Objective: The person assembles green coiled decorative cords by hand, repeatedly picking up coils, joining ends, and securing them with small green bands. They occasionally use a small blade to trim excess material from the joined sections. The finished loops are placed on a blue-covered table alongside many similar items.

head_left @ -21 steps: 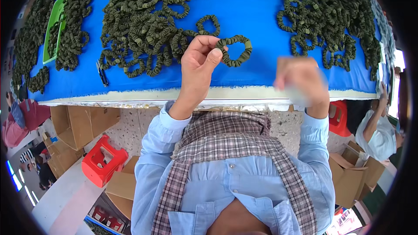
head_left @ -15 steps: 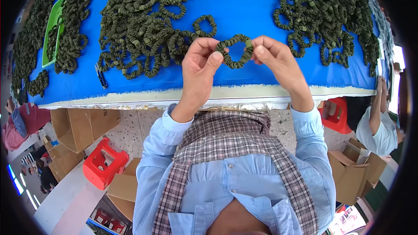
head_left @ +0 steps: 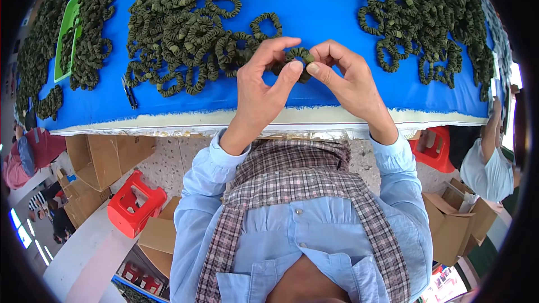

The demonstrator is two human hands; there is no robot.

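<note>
A dark green ruffled fabric hair scrunchie (head_left: 297, 54) is bunched up between my two hands above the blue-covered table. My right hand (head_left: 345, 76) pinches its right side between thumb and index finger. At its left side, the thumb of my left hand (head_left: 261, 81) presses on it. The left index finger is stretched out above the scrunchie, and the other left fingers are mostly hidden. A big pile of like scrunchies (head_left: 174, 28) lies just beyond my left hand, with a single loose scrunchie (head_left: 265, 26) at its right edge.
Another scrunchie pile (head_left: 432, 17) lies at the right. Thread snips (head_left: 129, 92) lie near the front edge at left, and a green tray (head_left: 68, 31) stands farther left. Red stools (head_left: 135, 205) and cardboard boxes (head_left: 106, 160) are below the table. A person (head_left: 488, 160) is at far right.
The scrunchie has gone from a stretched-out ring to a smaller bunched shape. My hands have come closer together, and my left index finger has straightened away from it.
</note>
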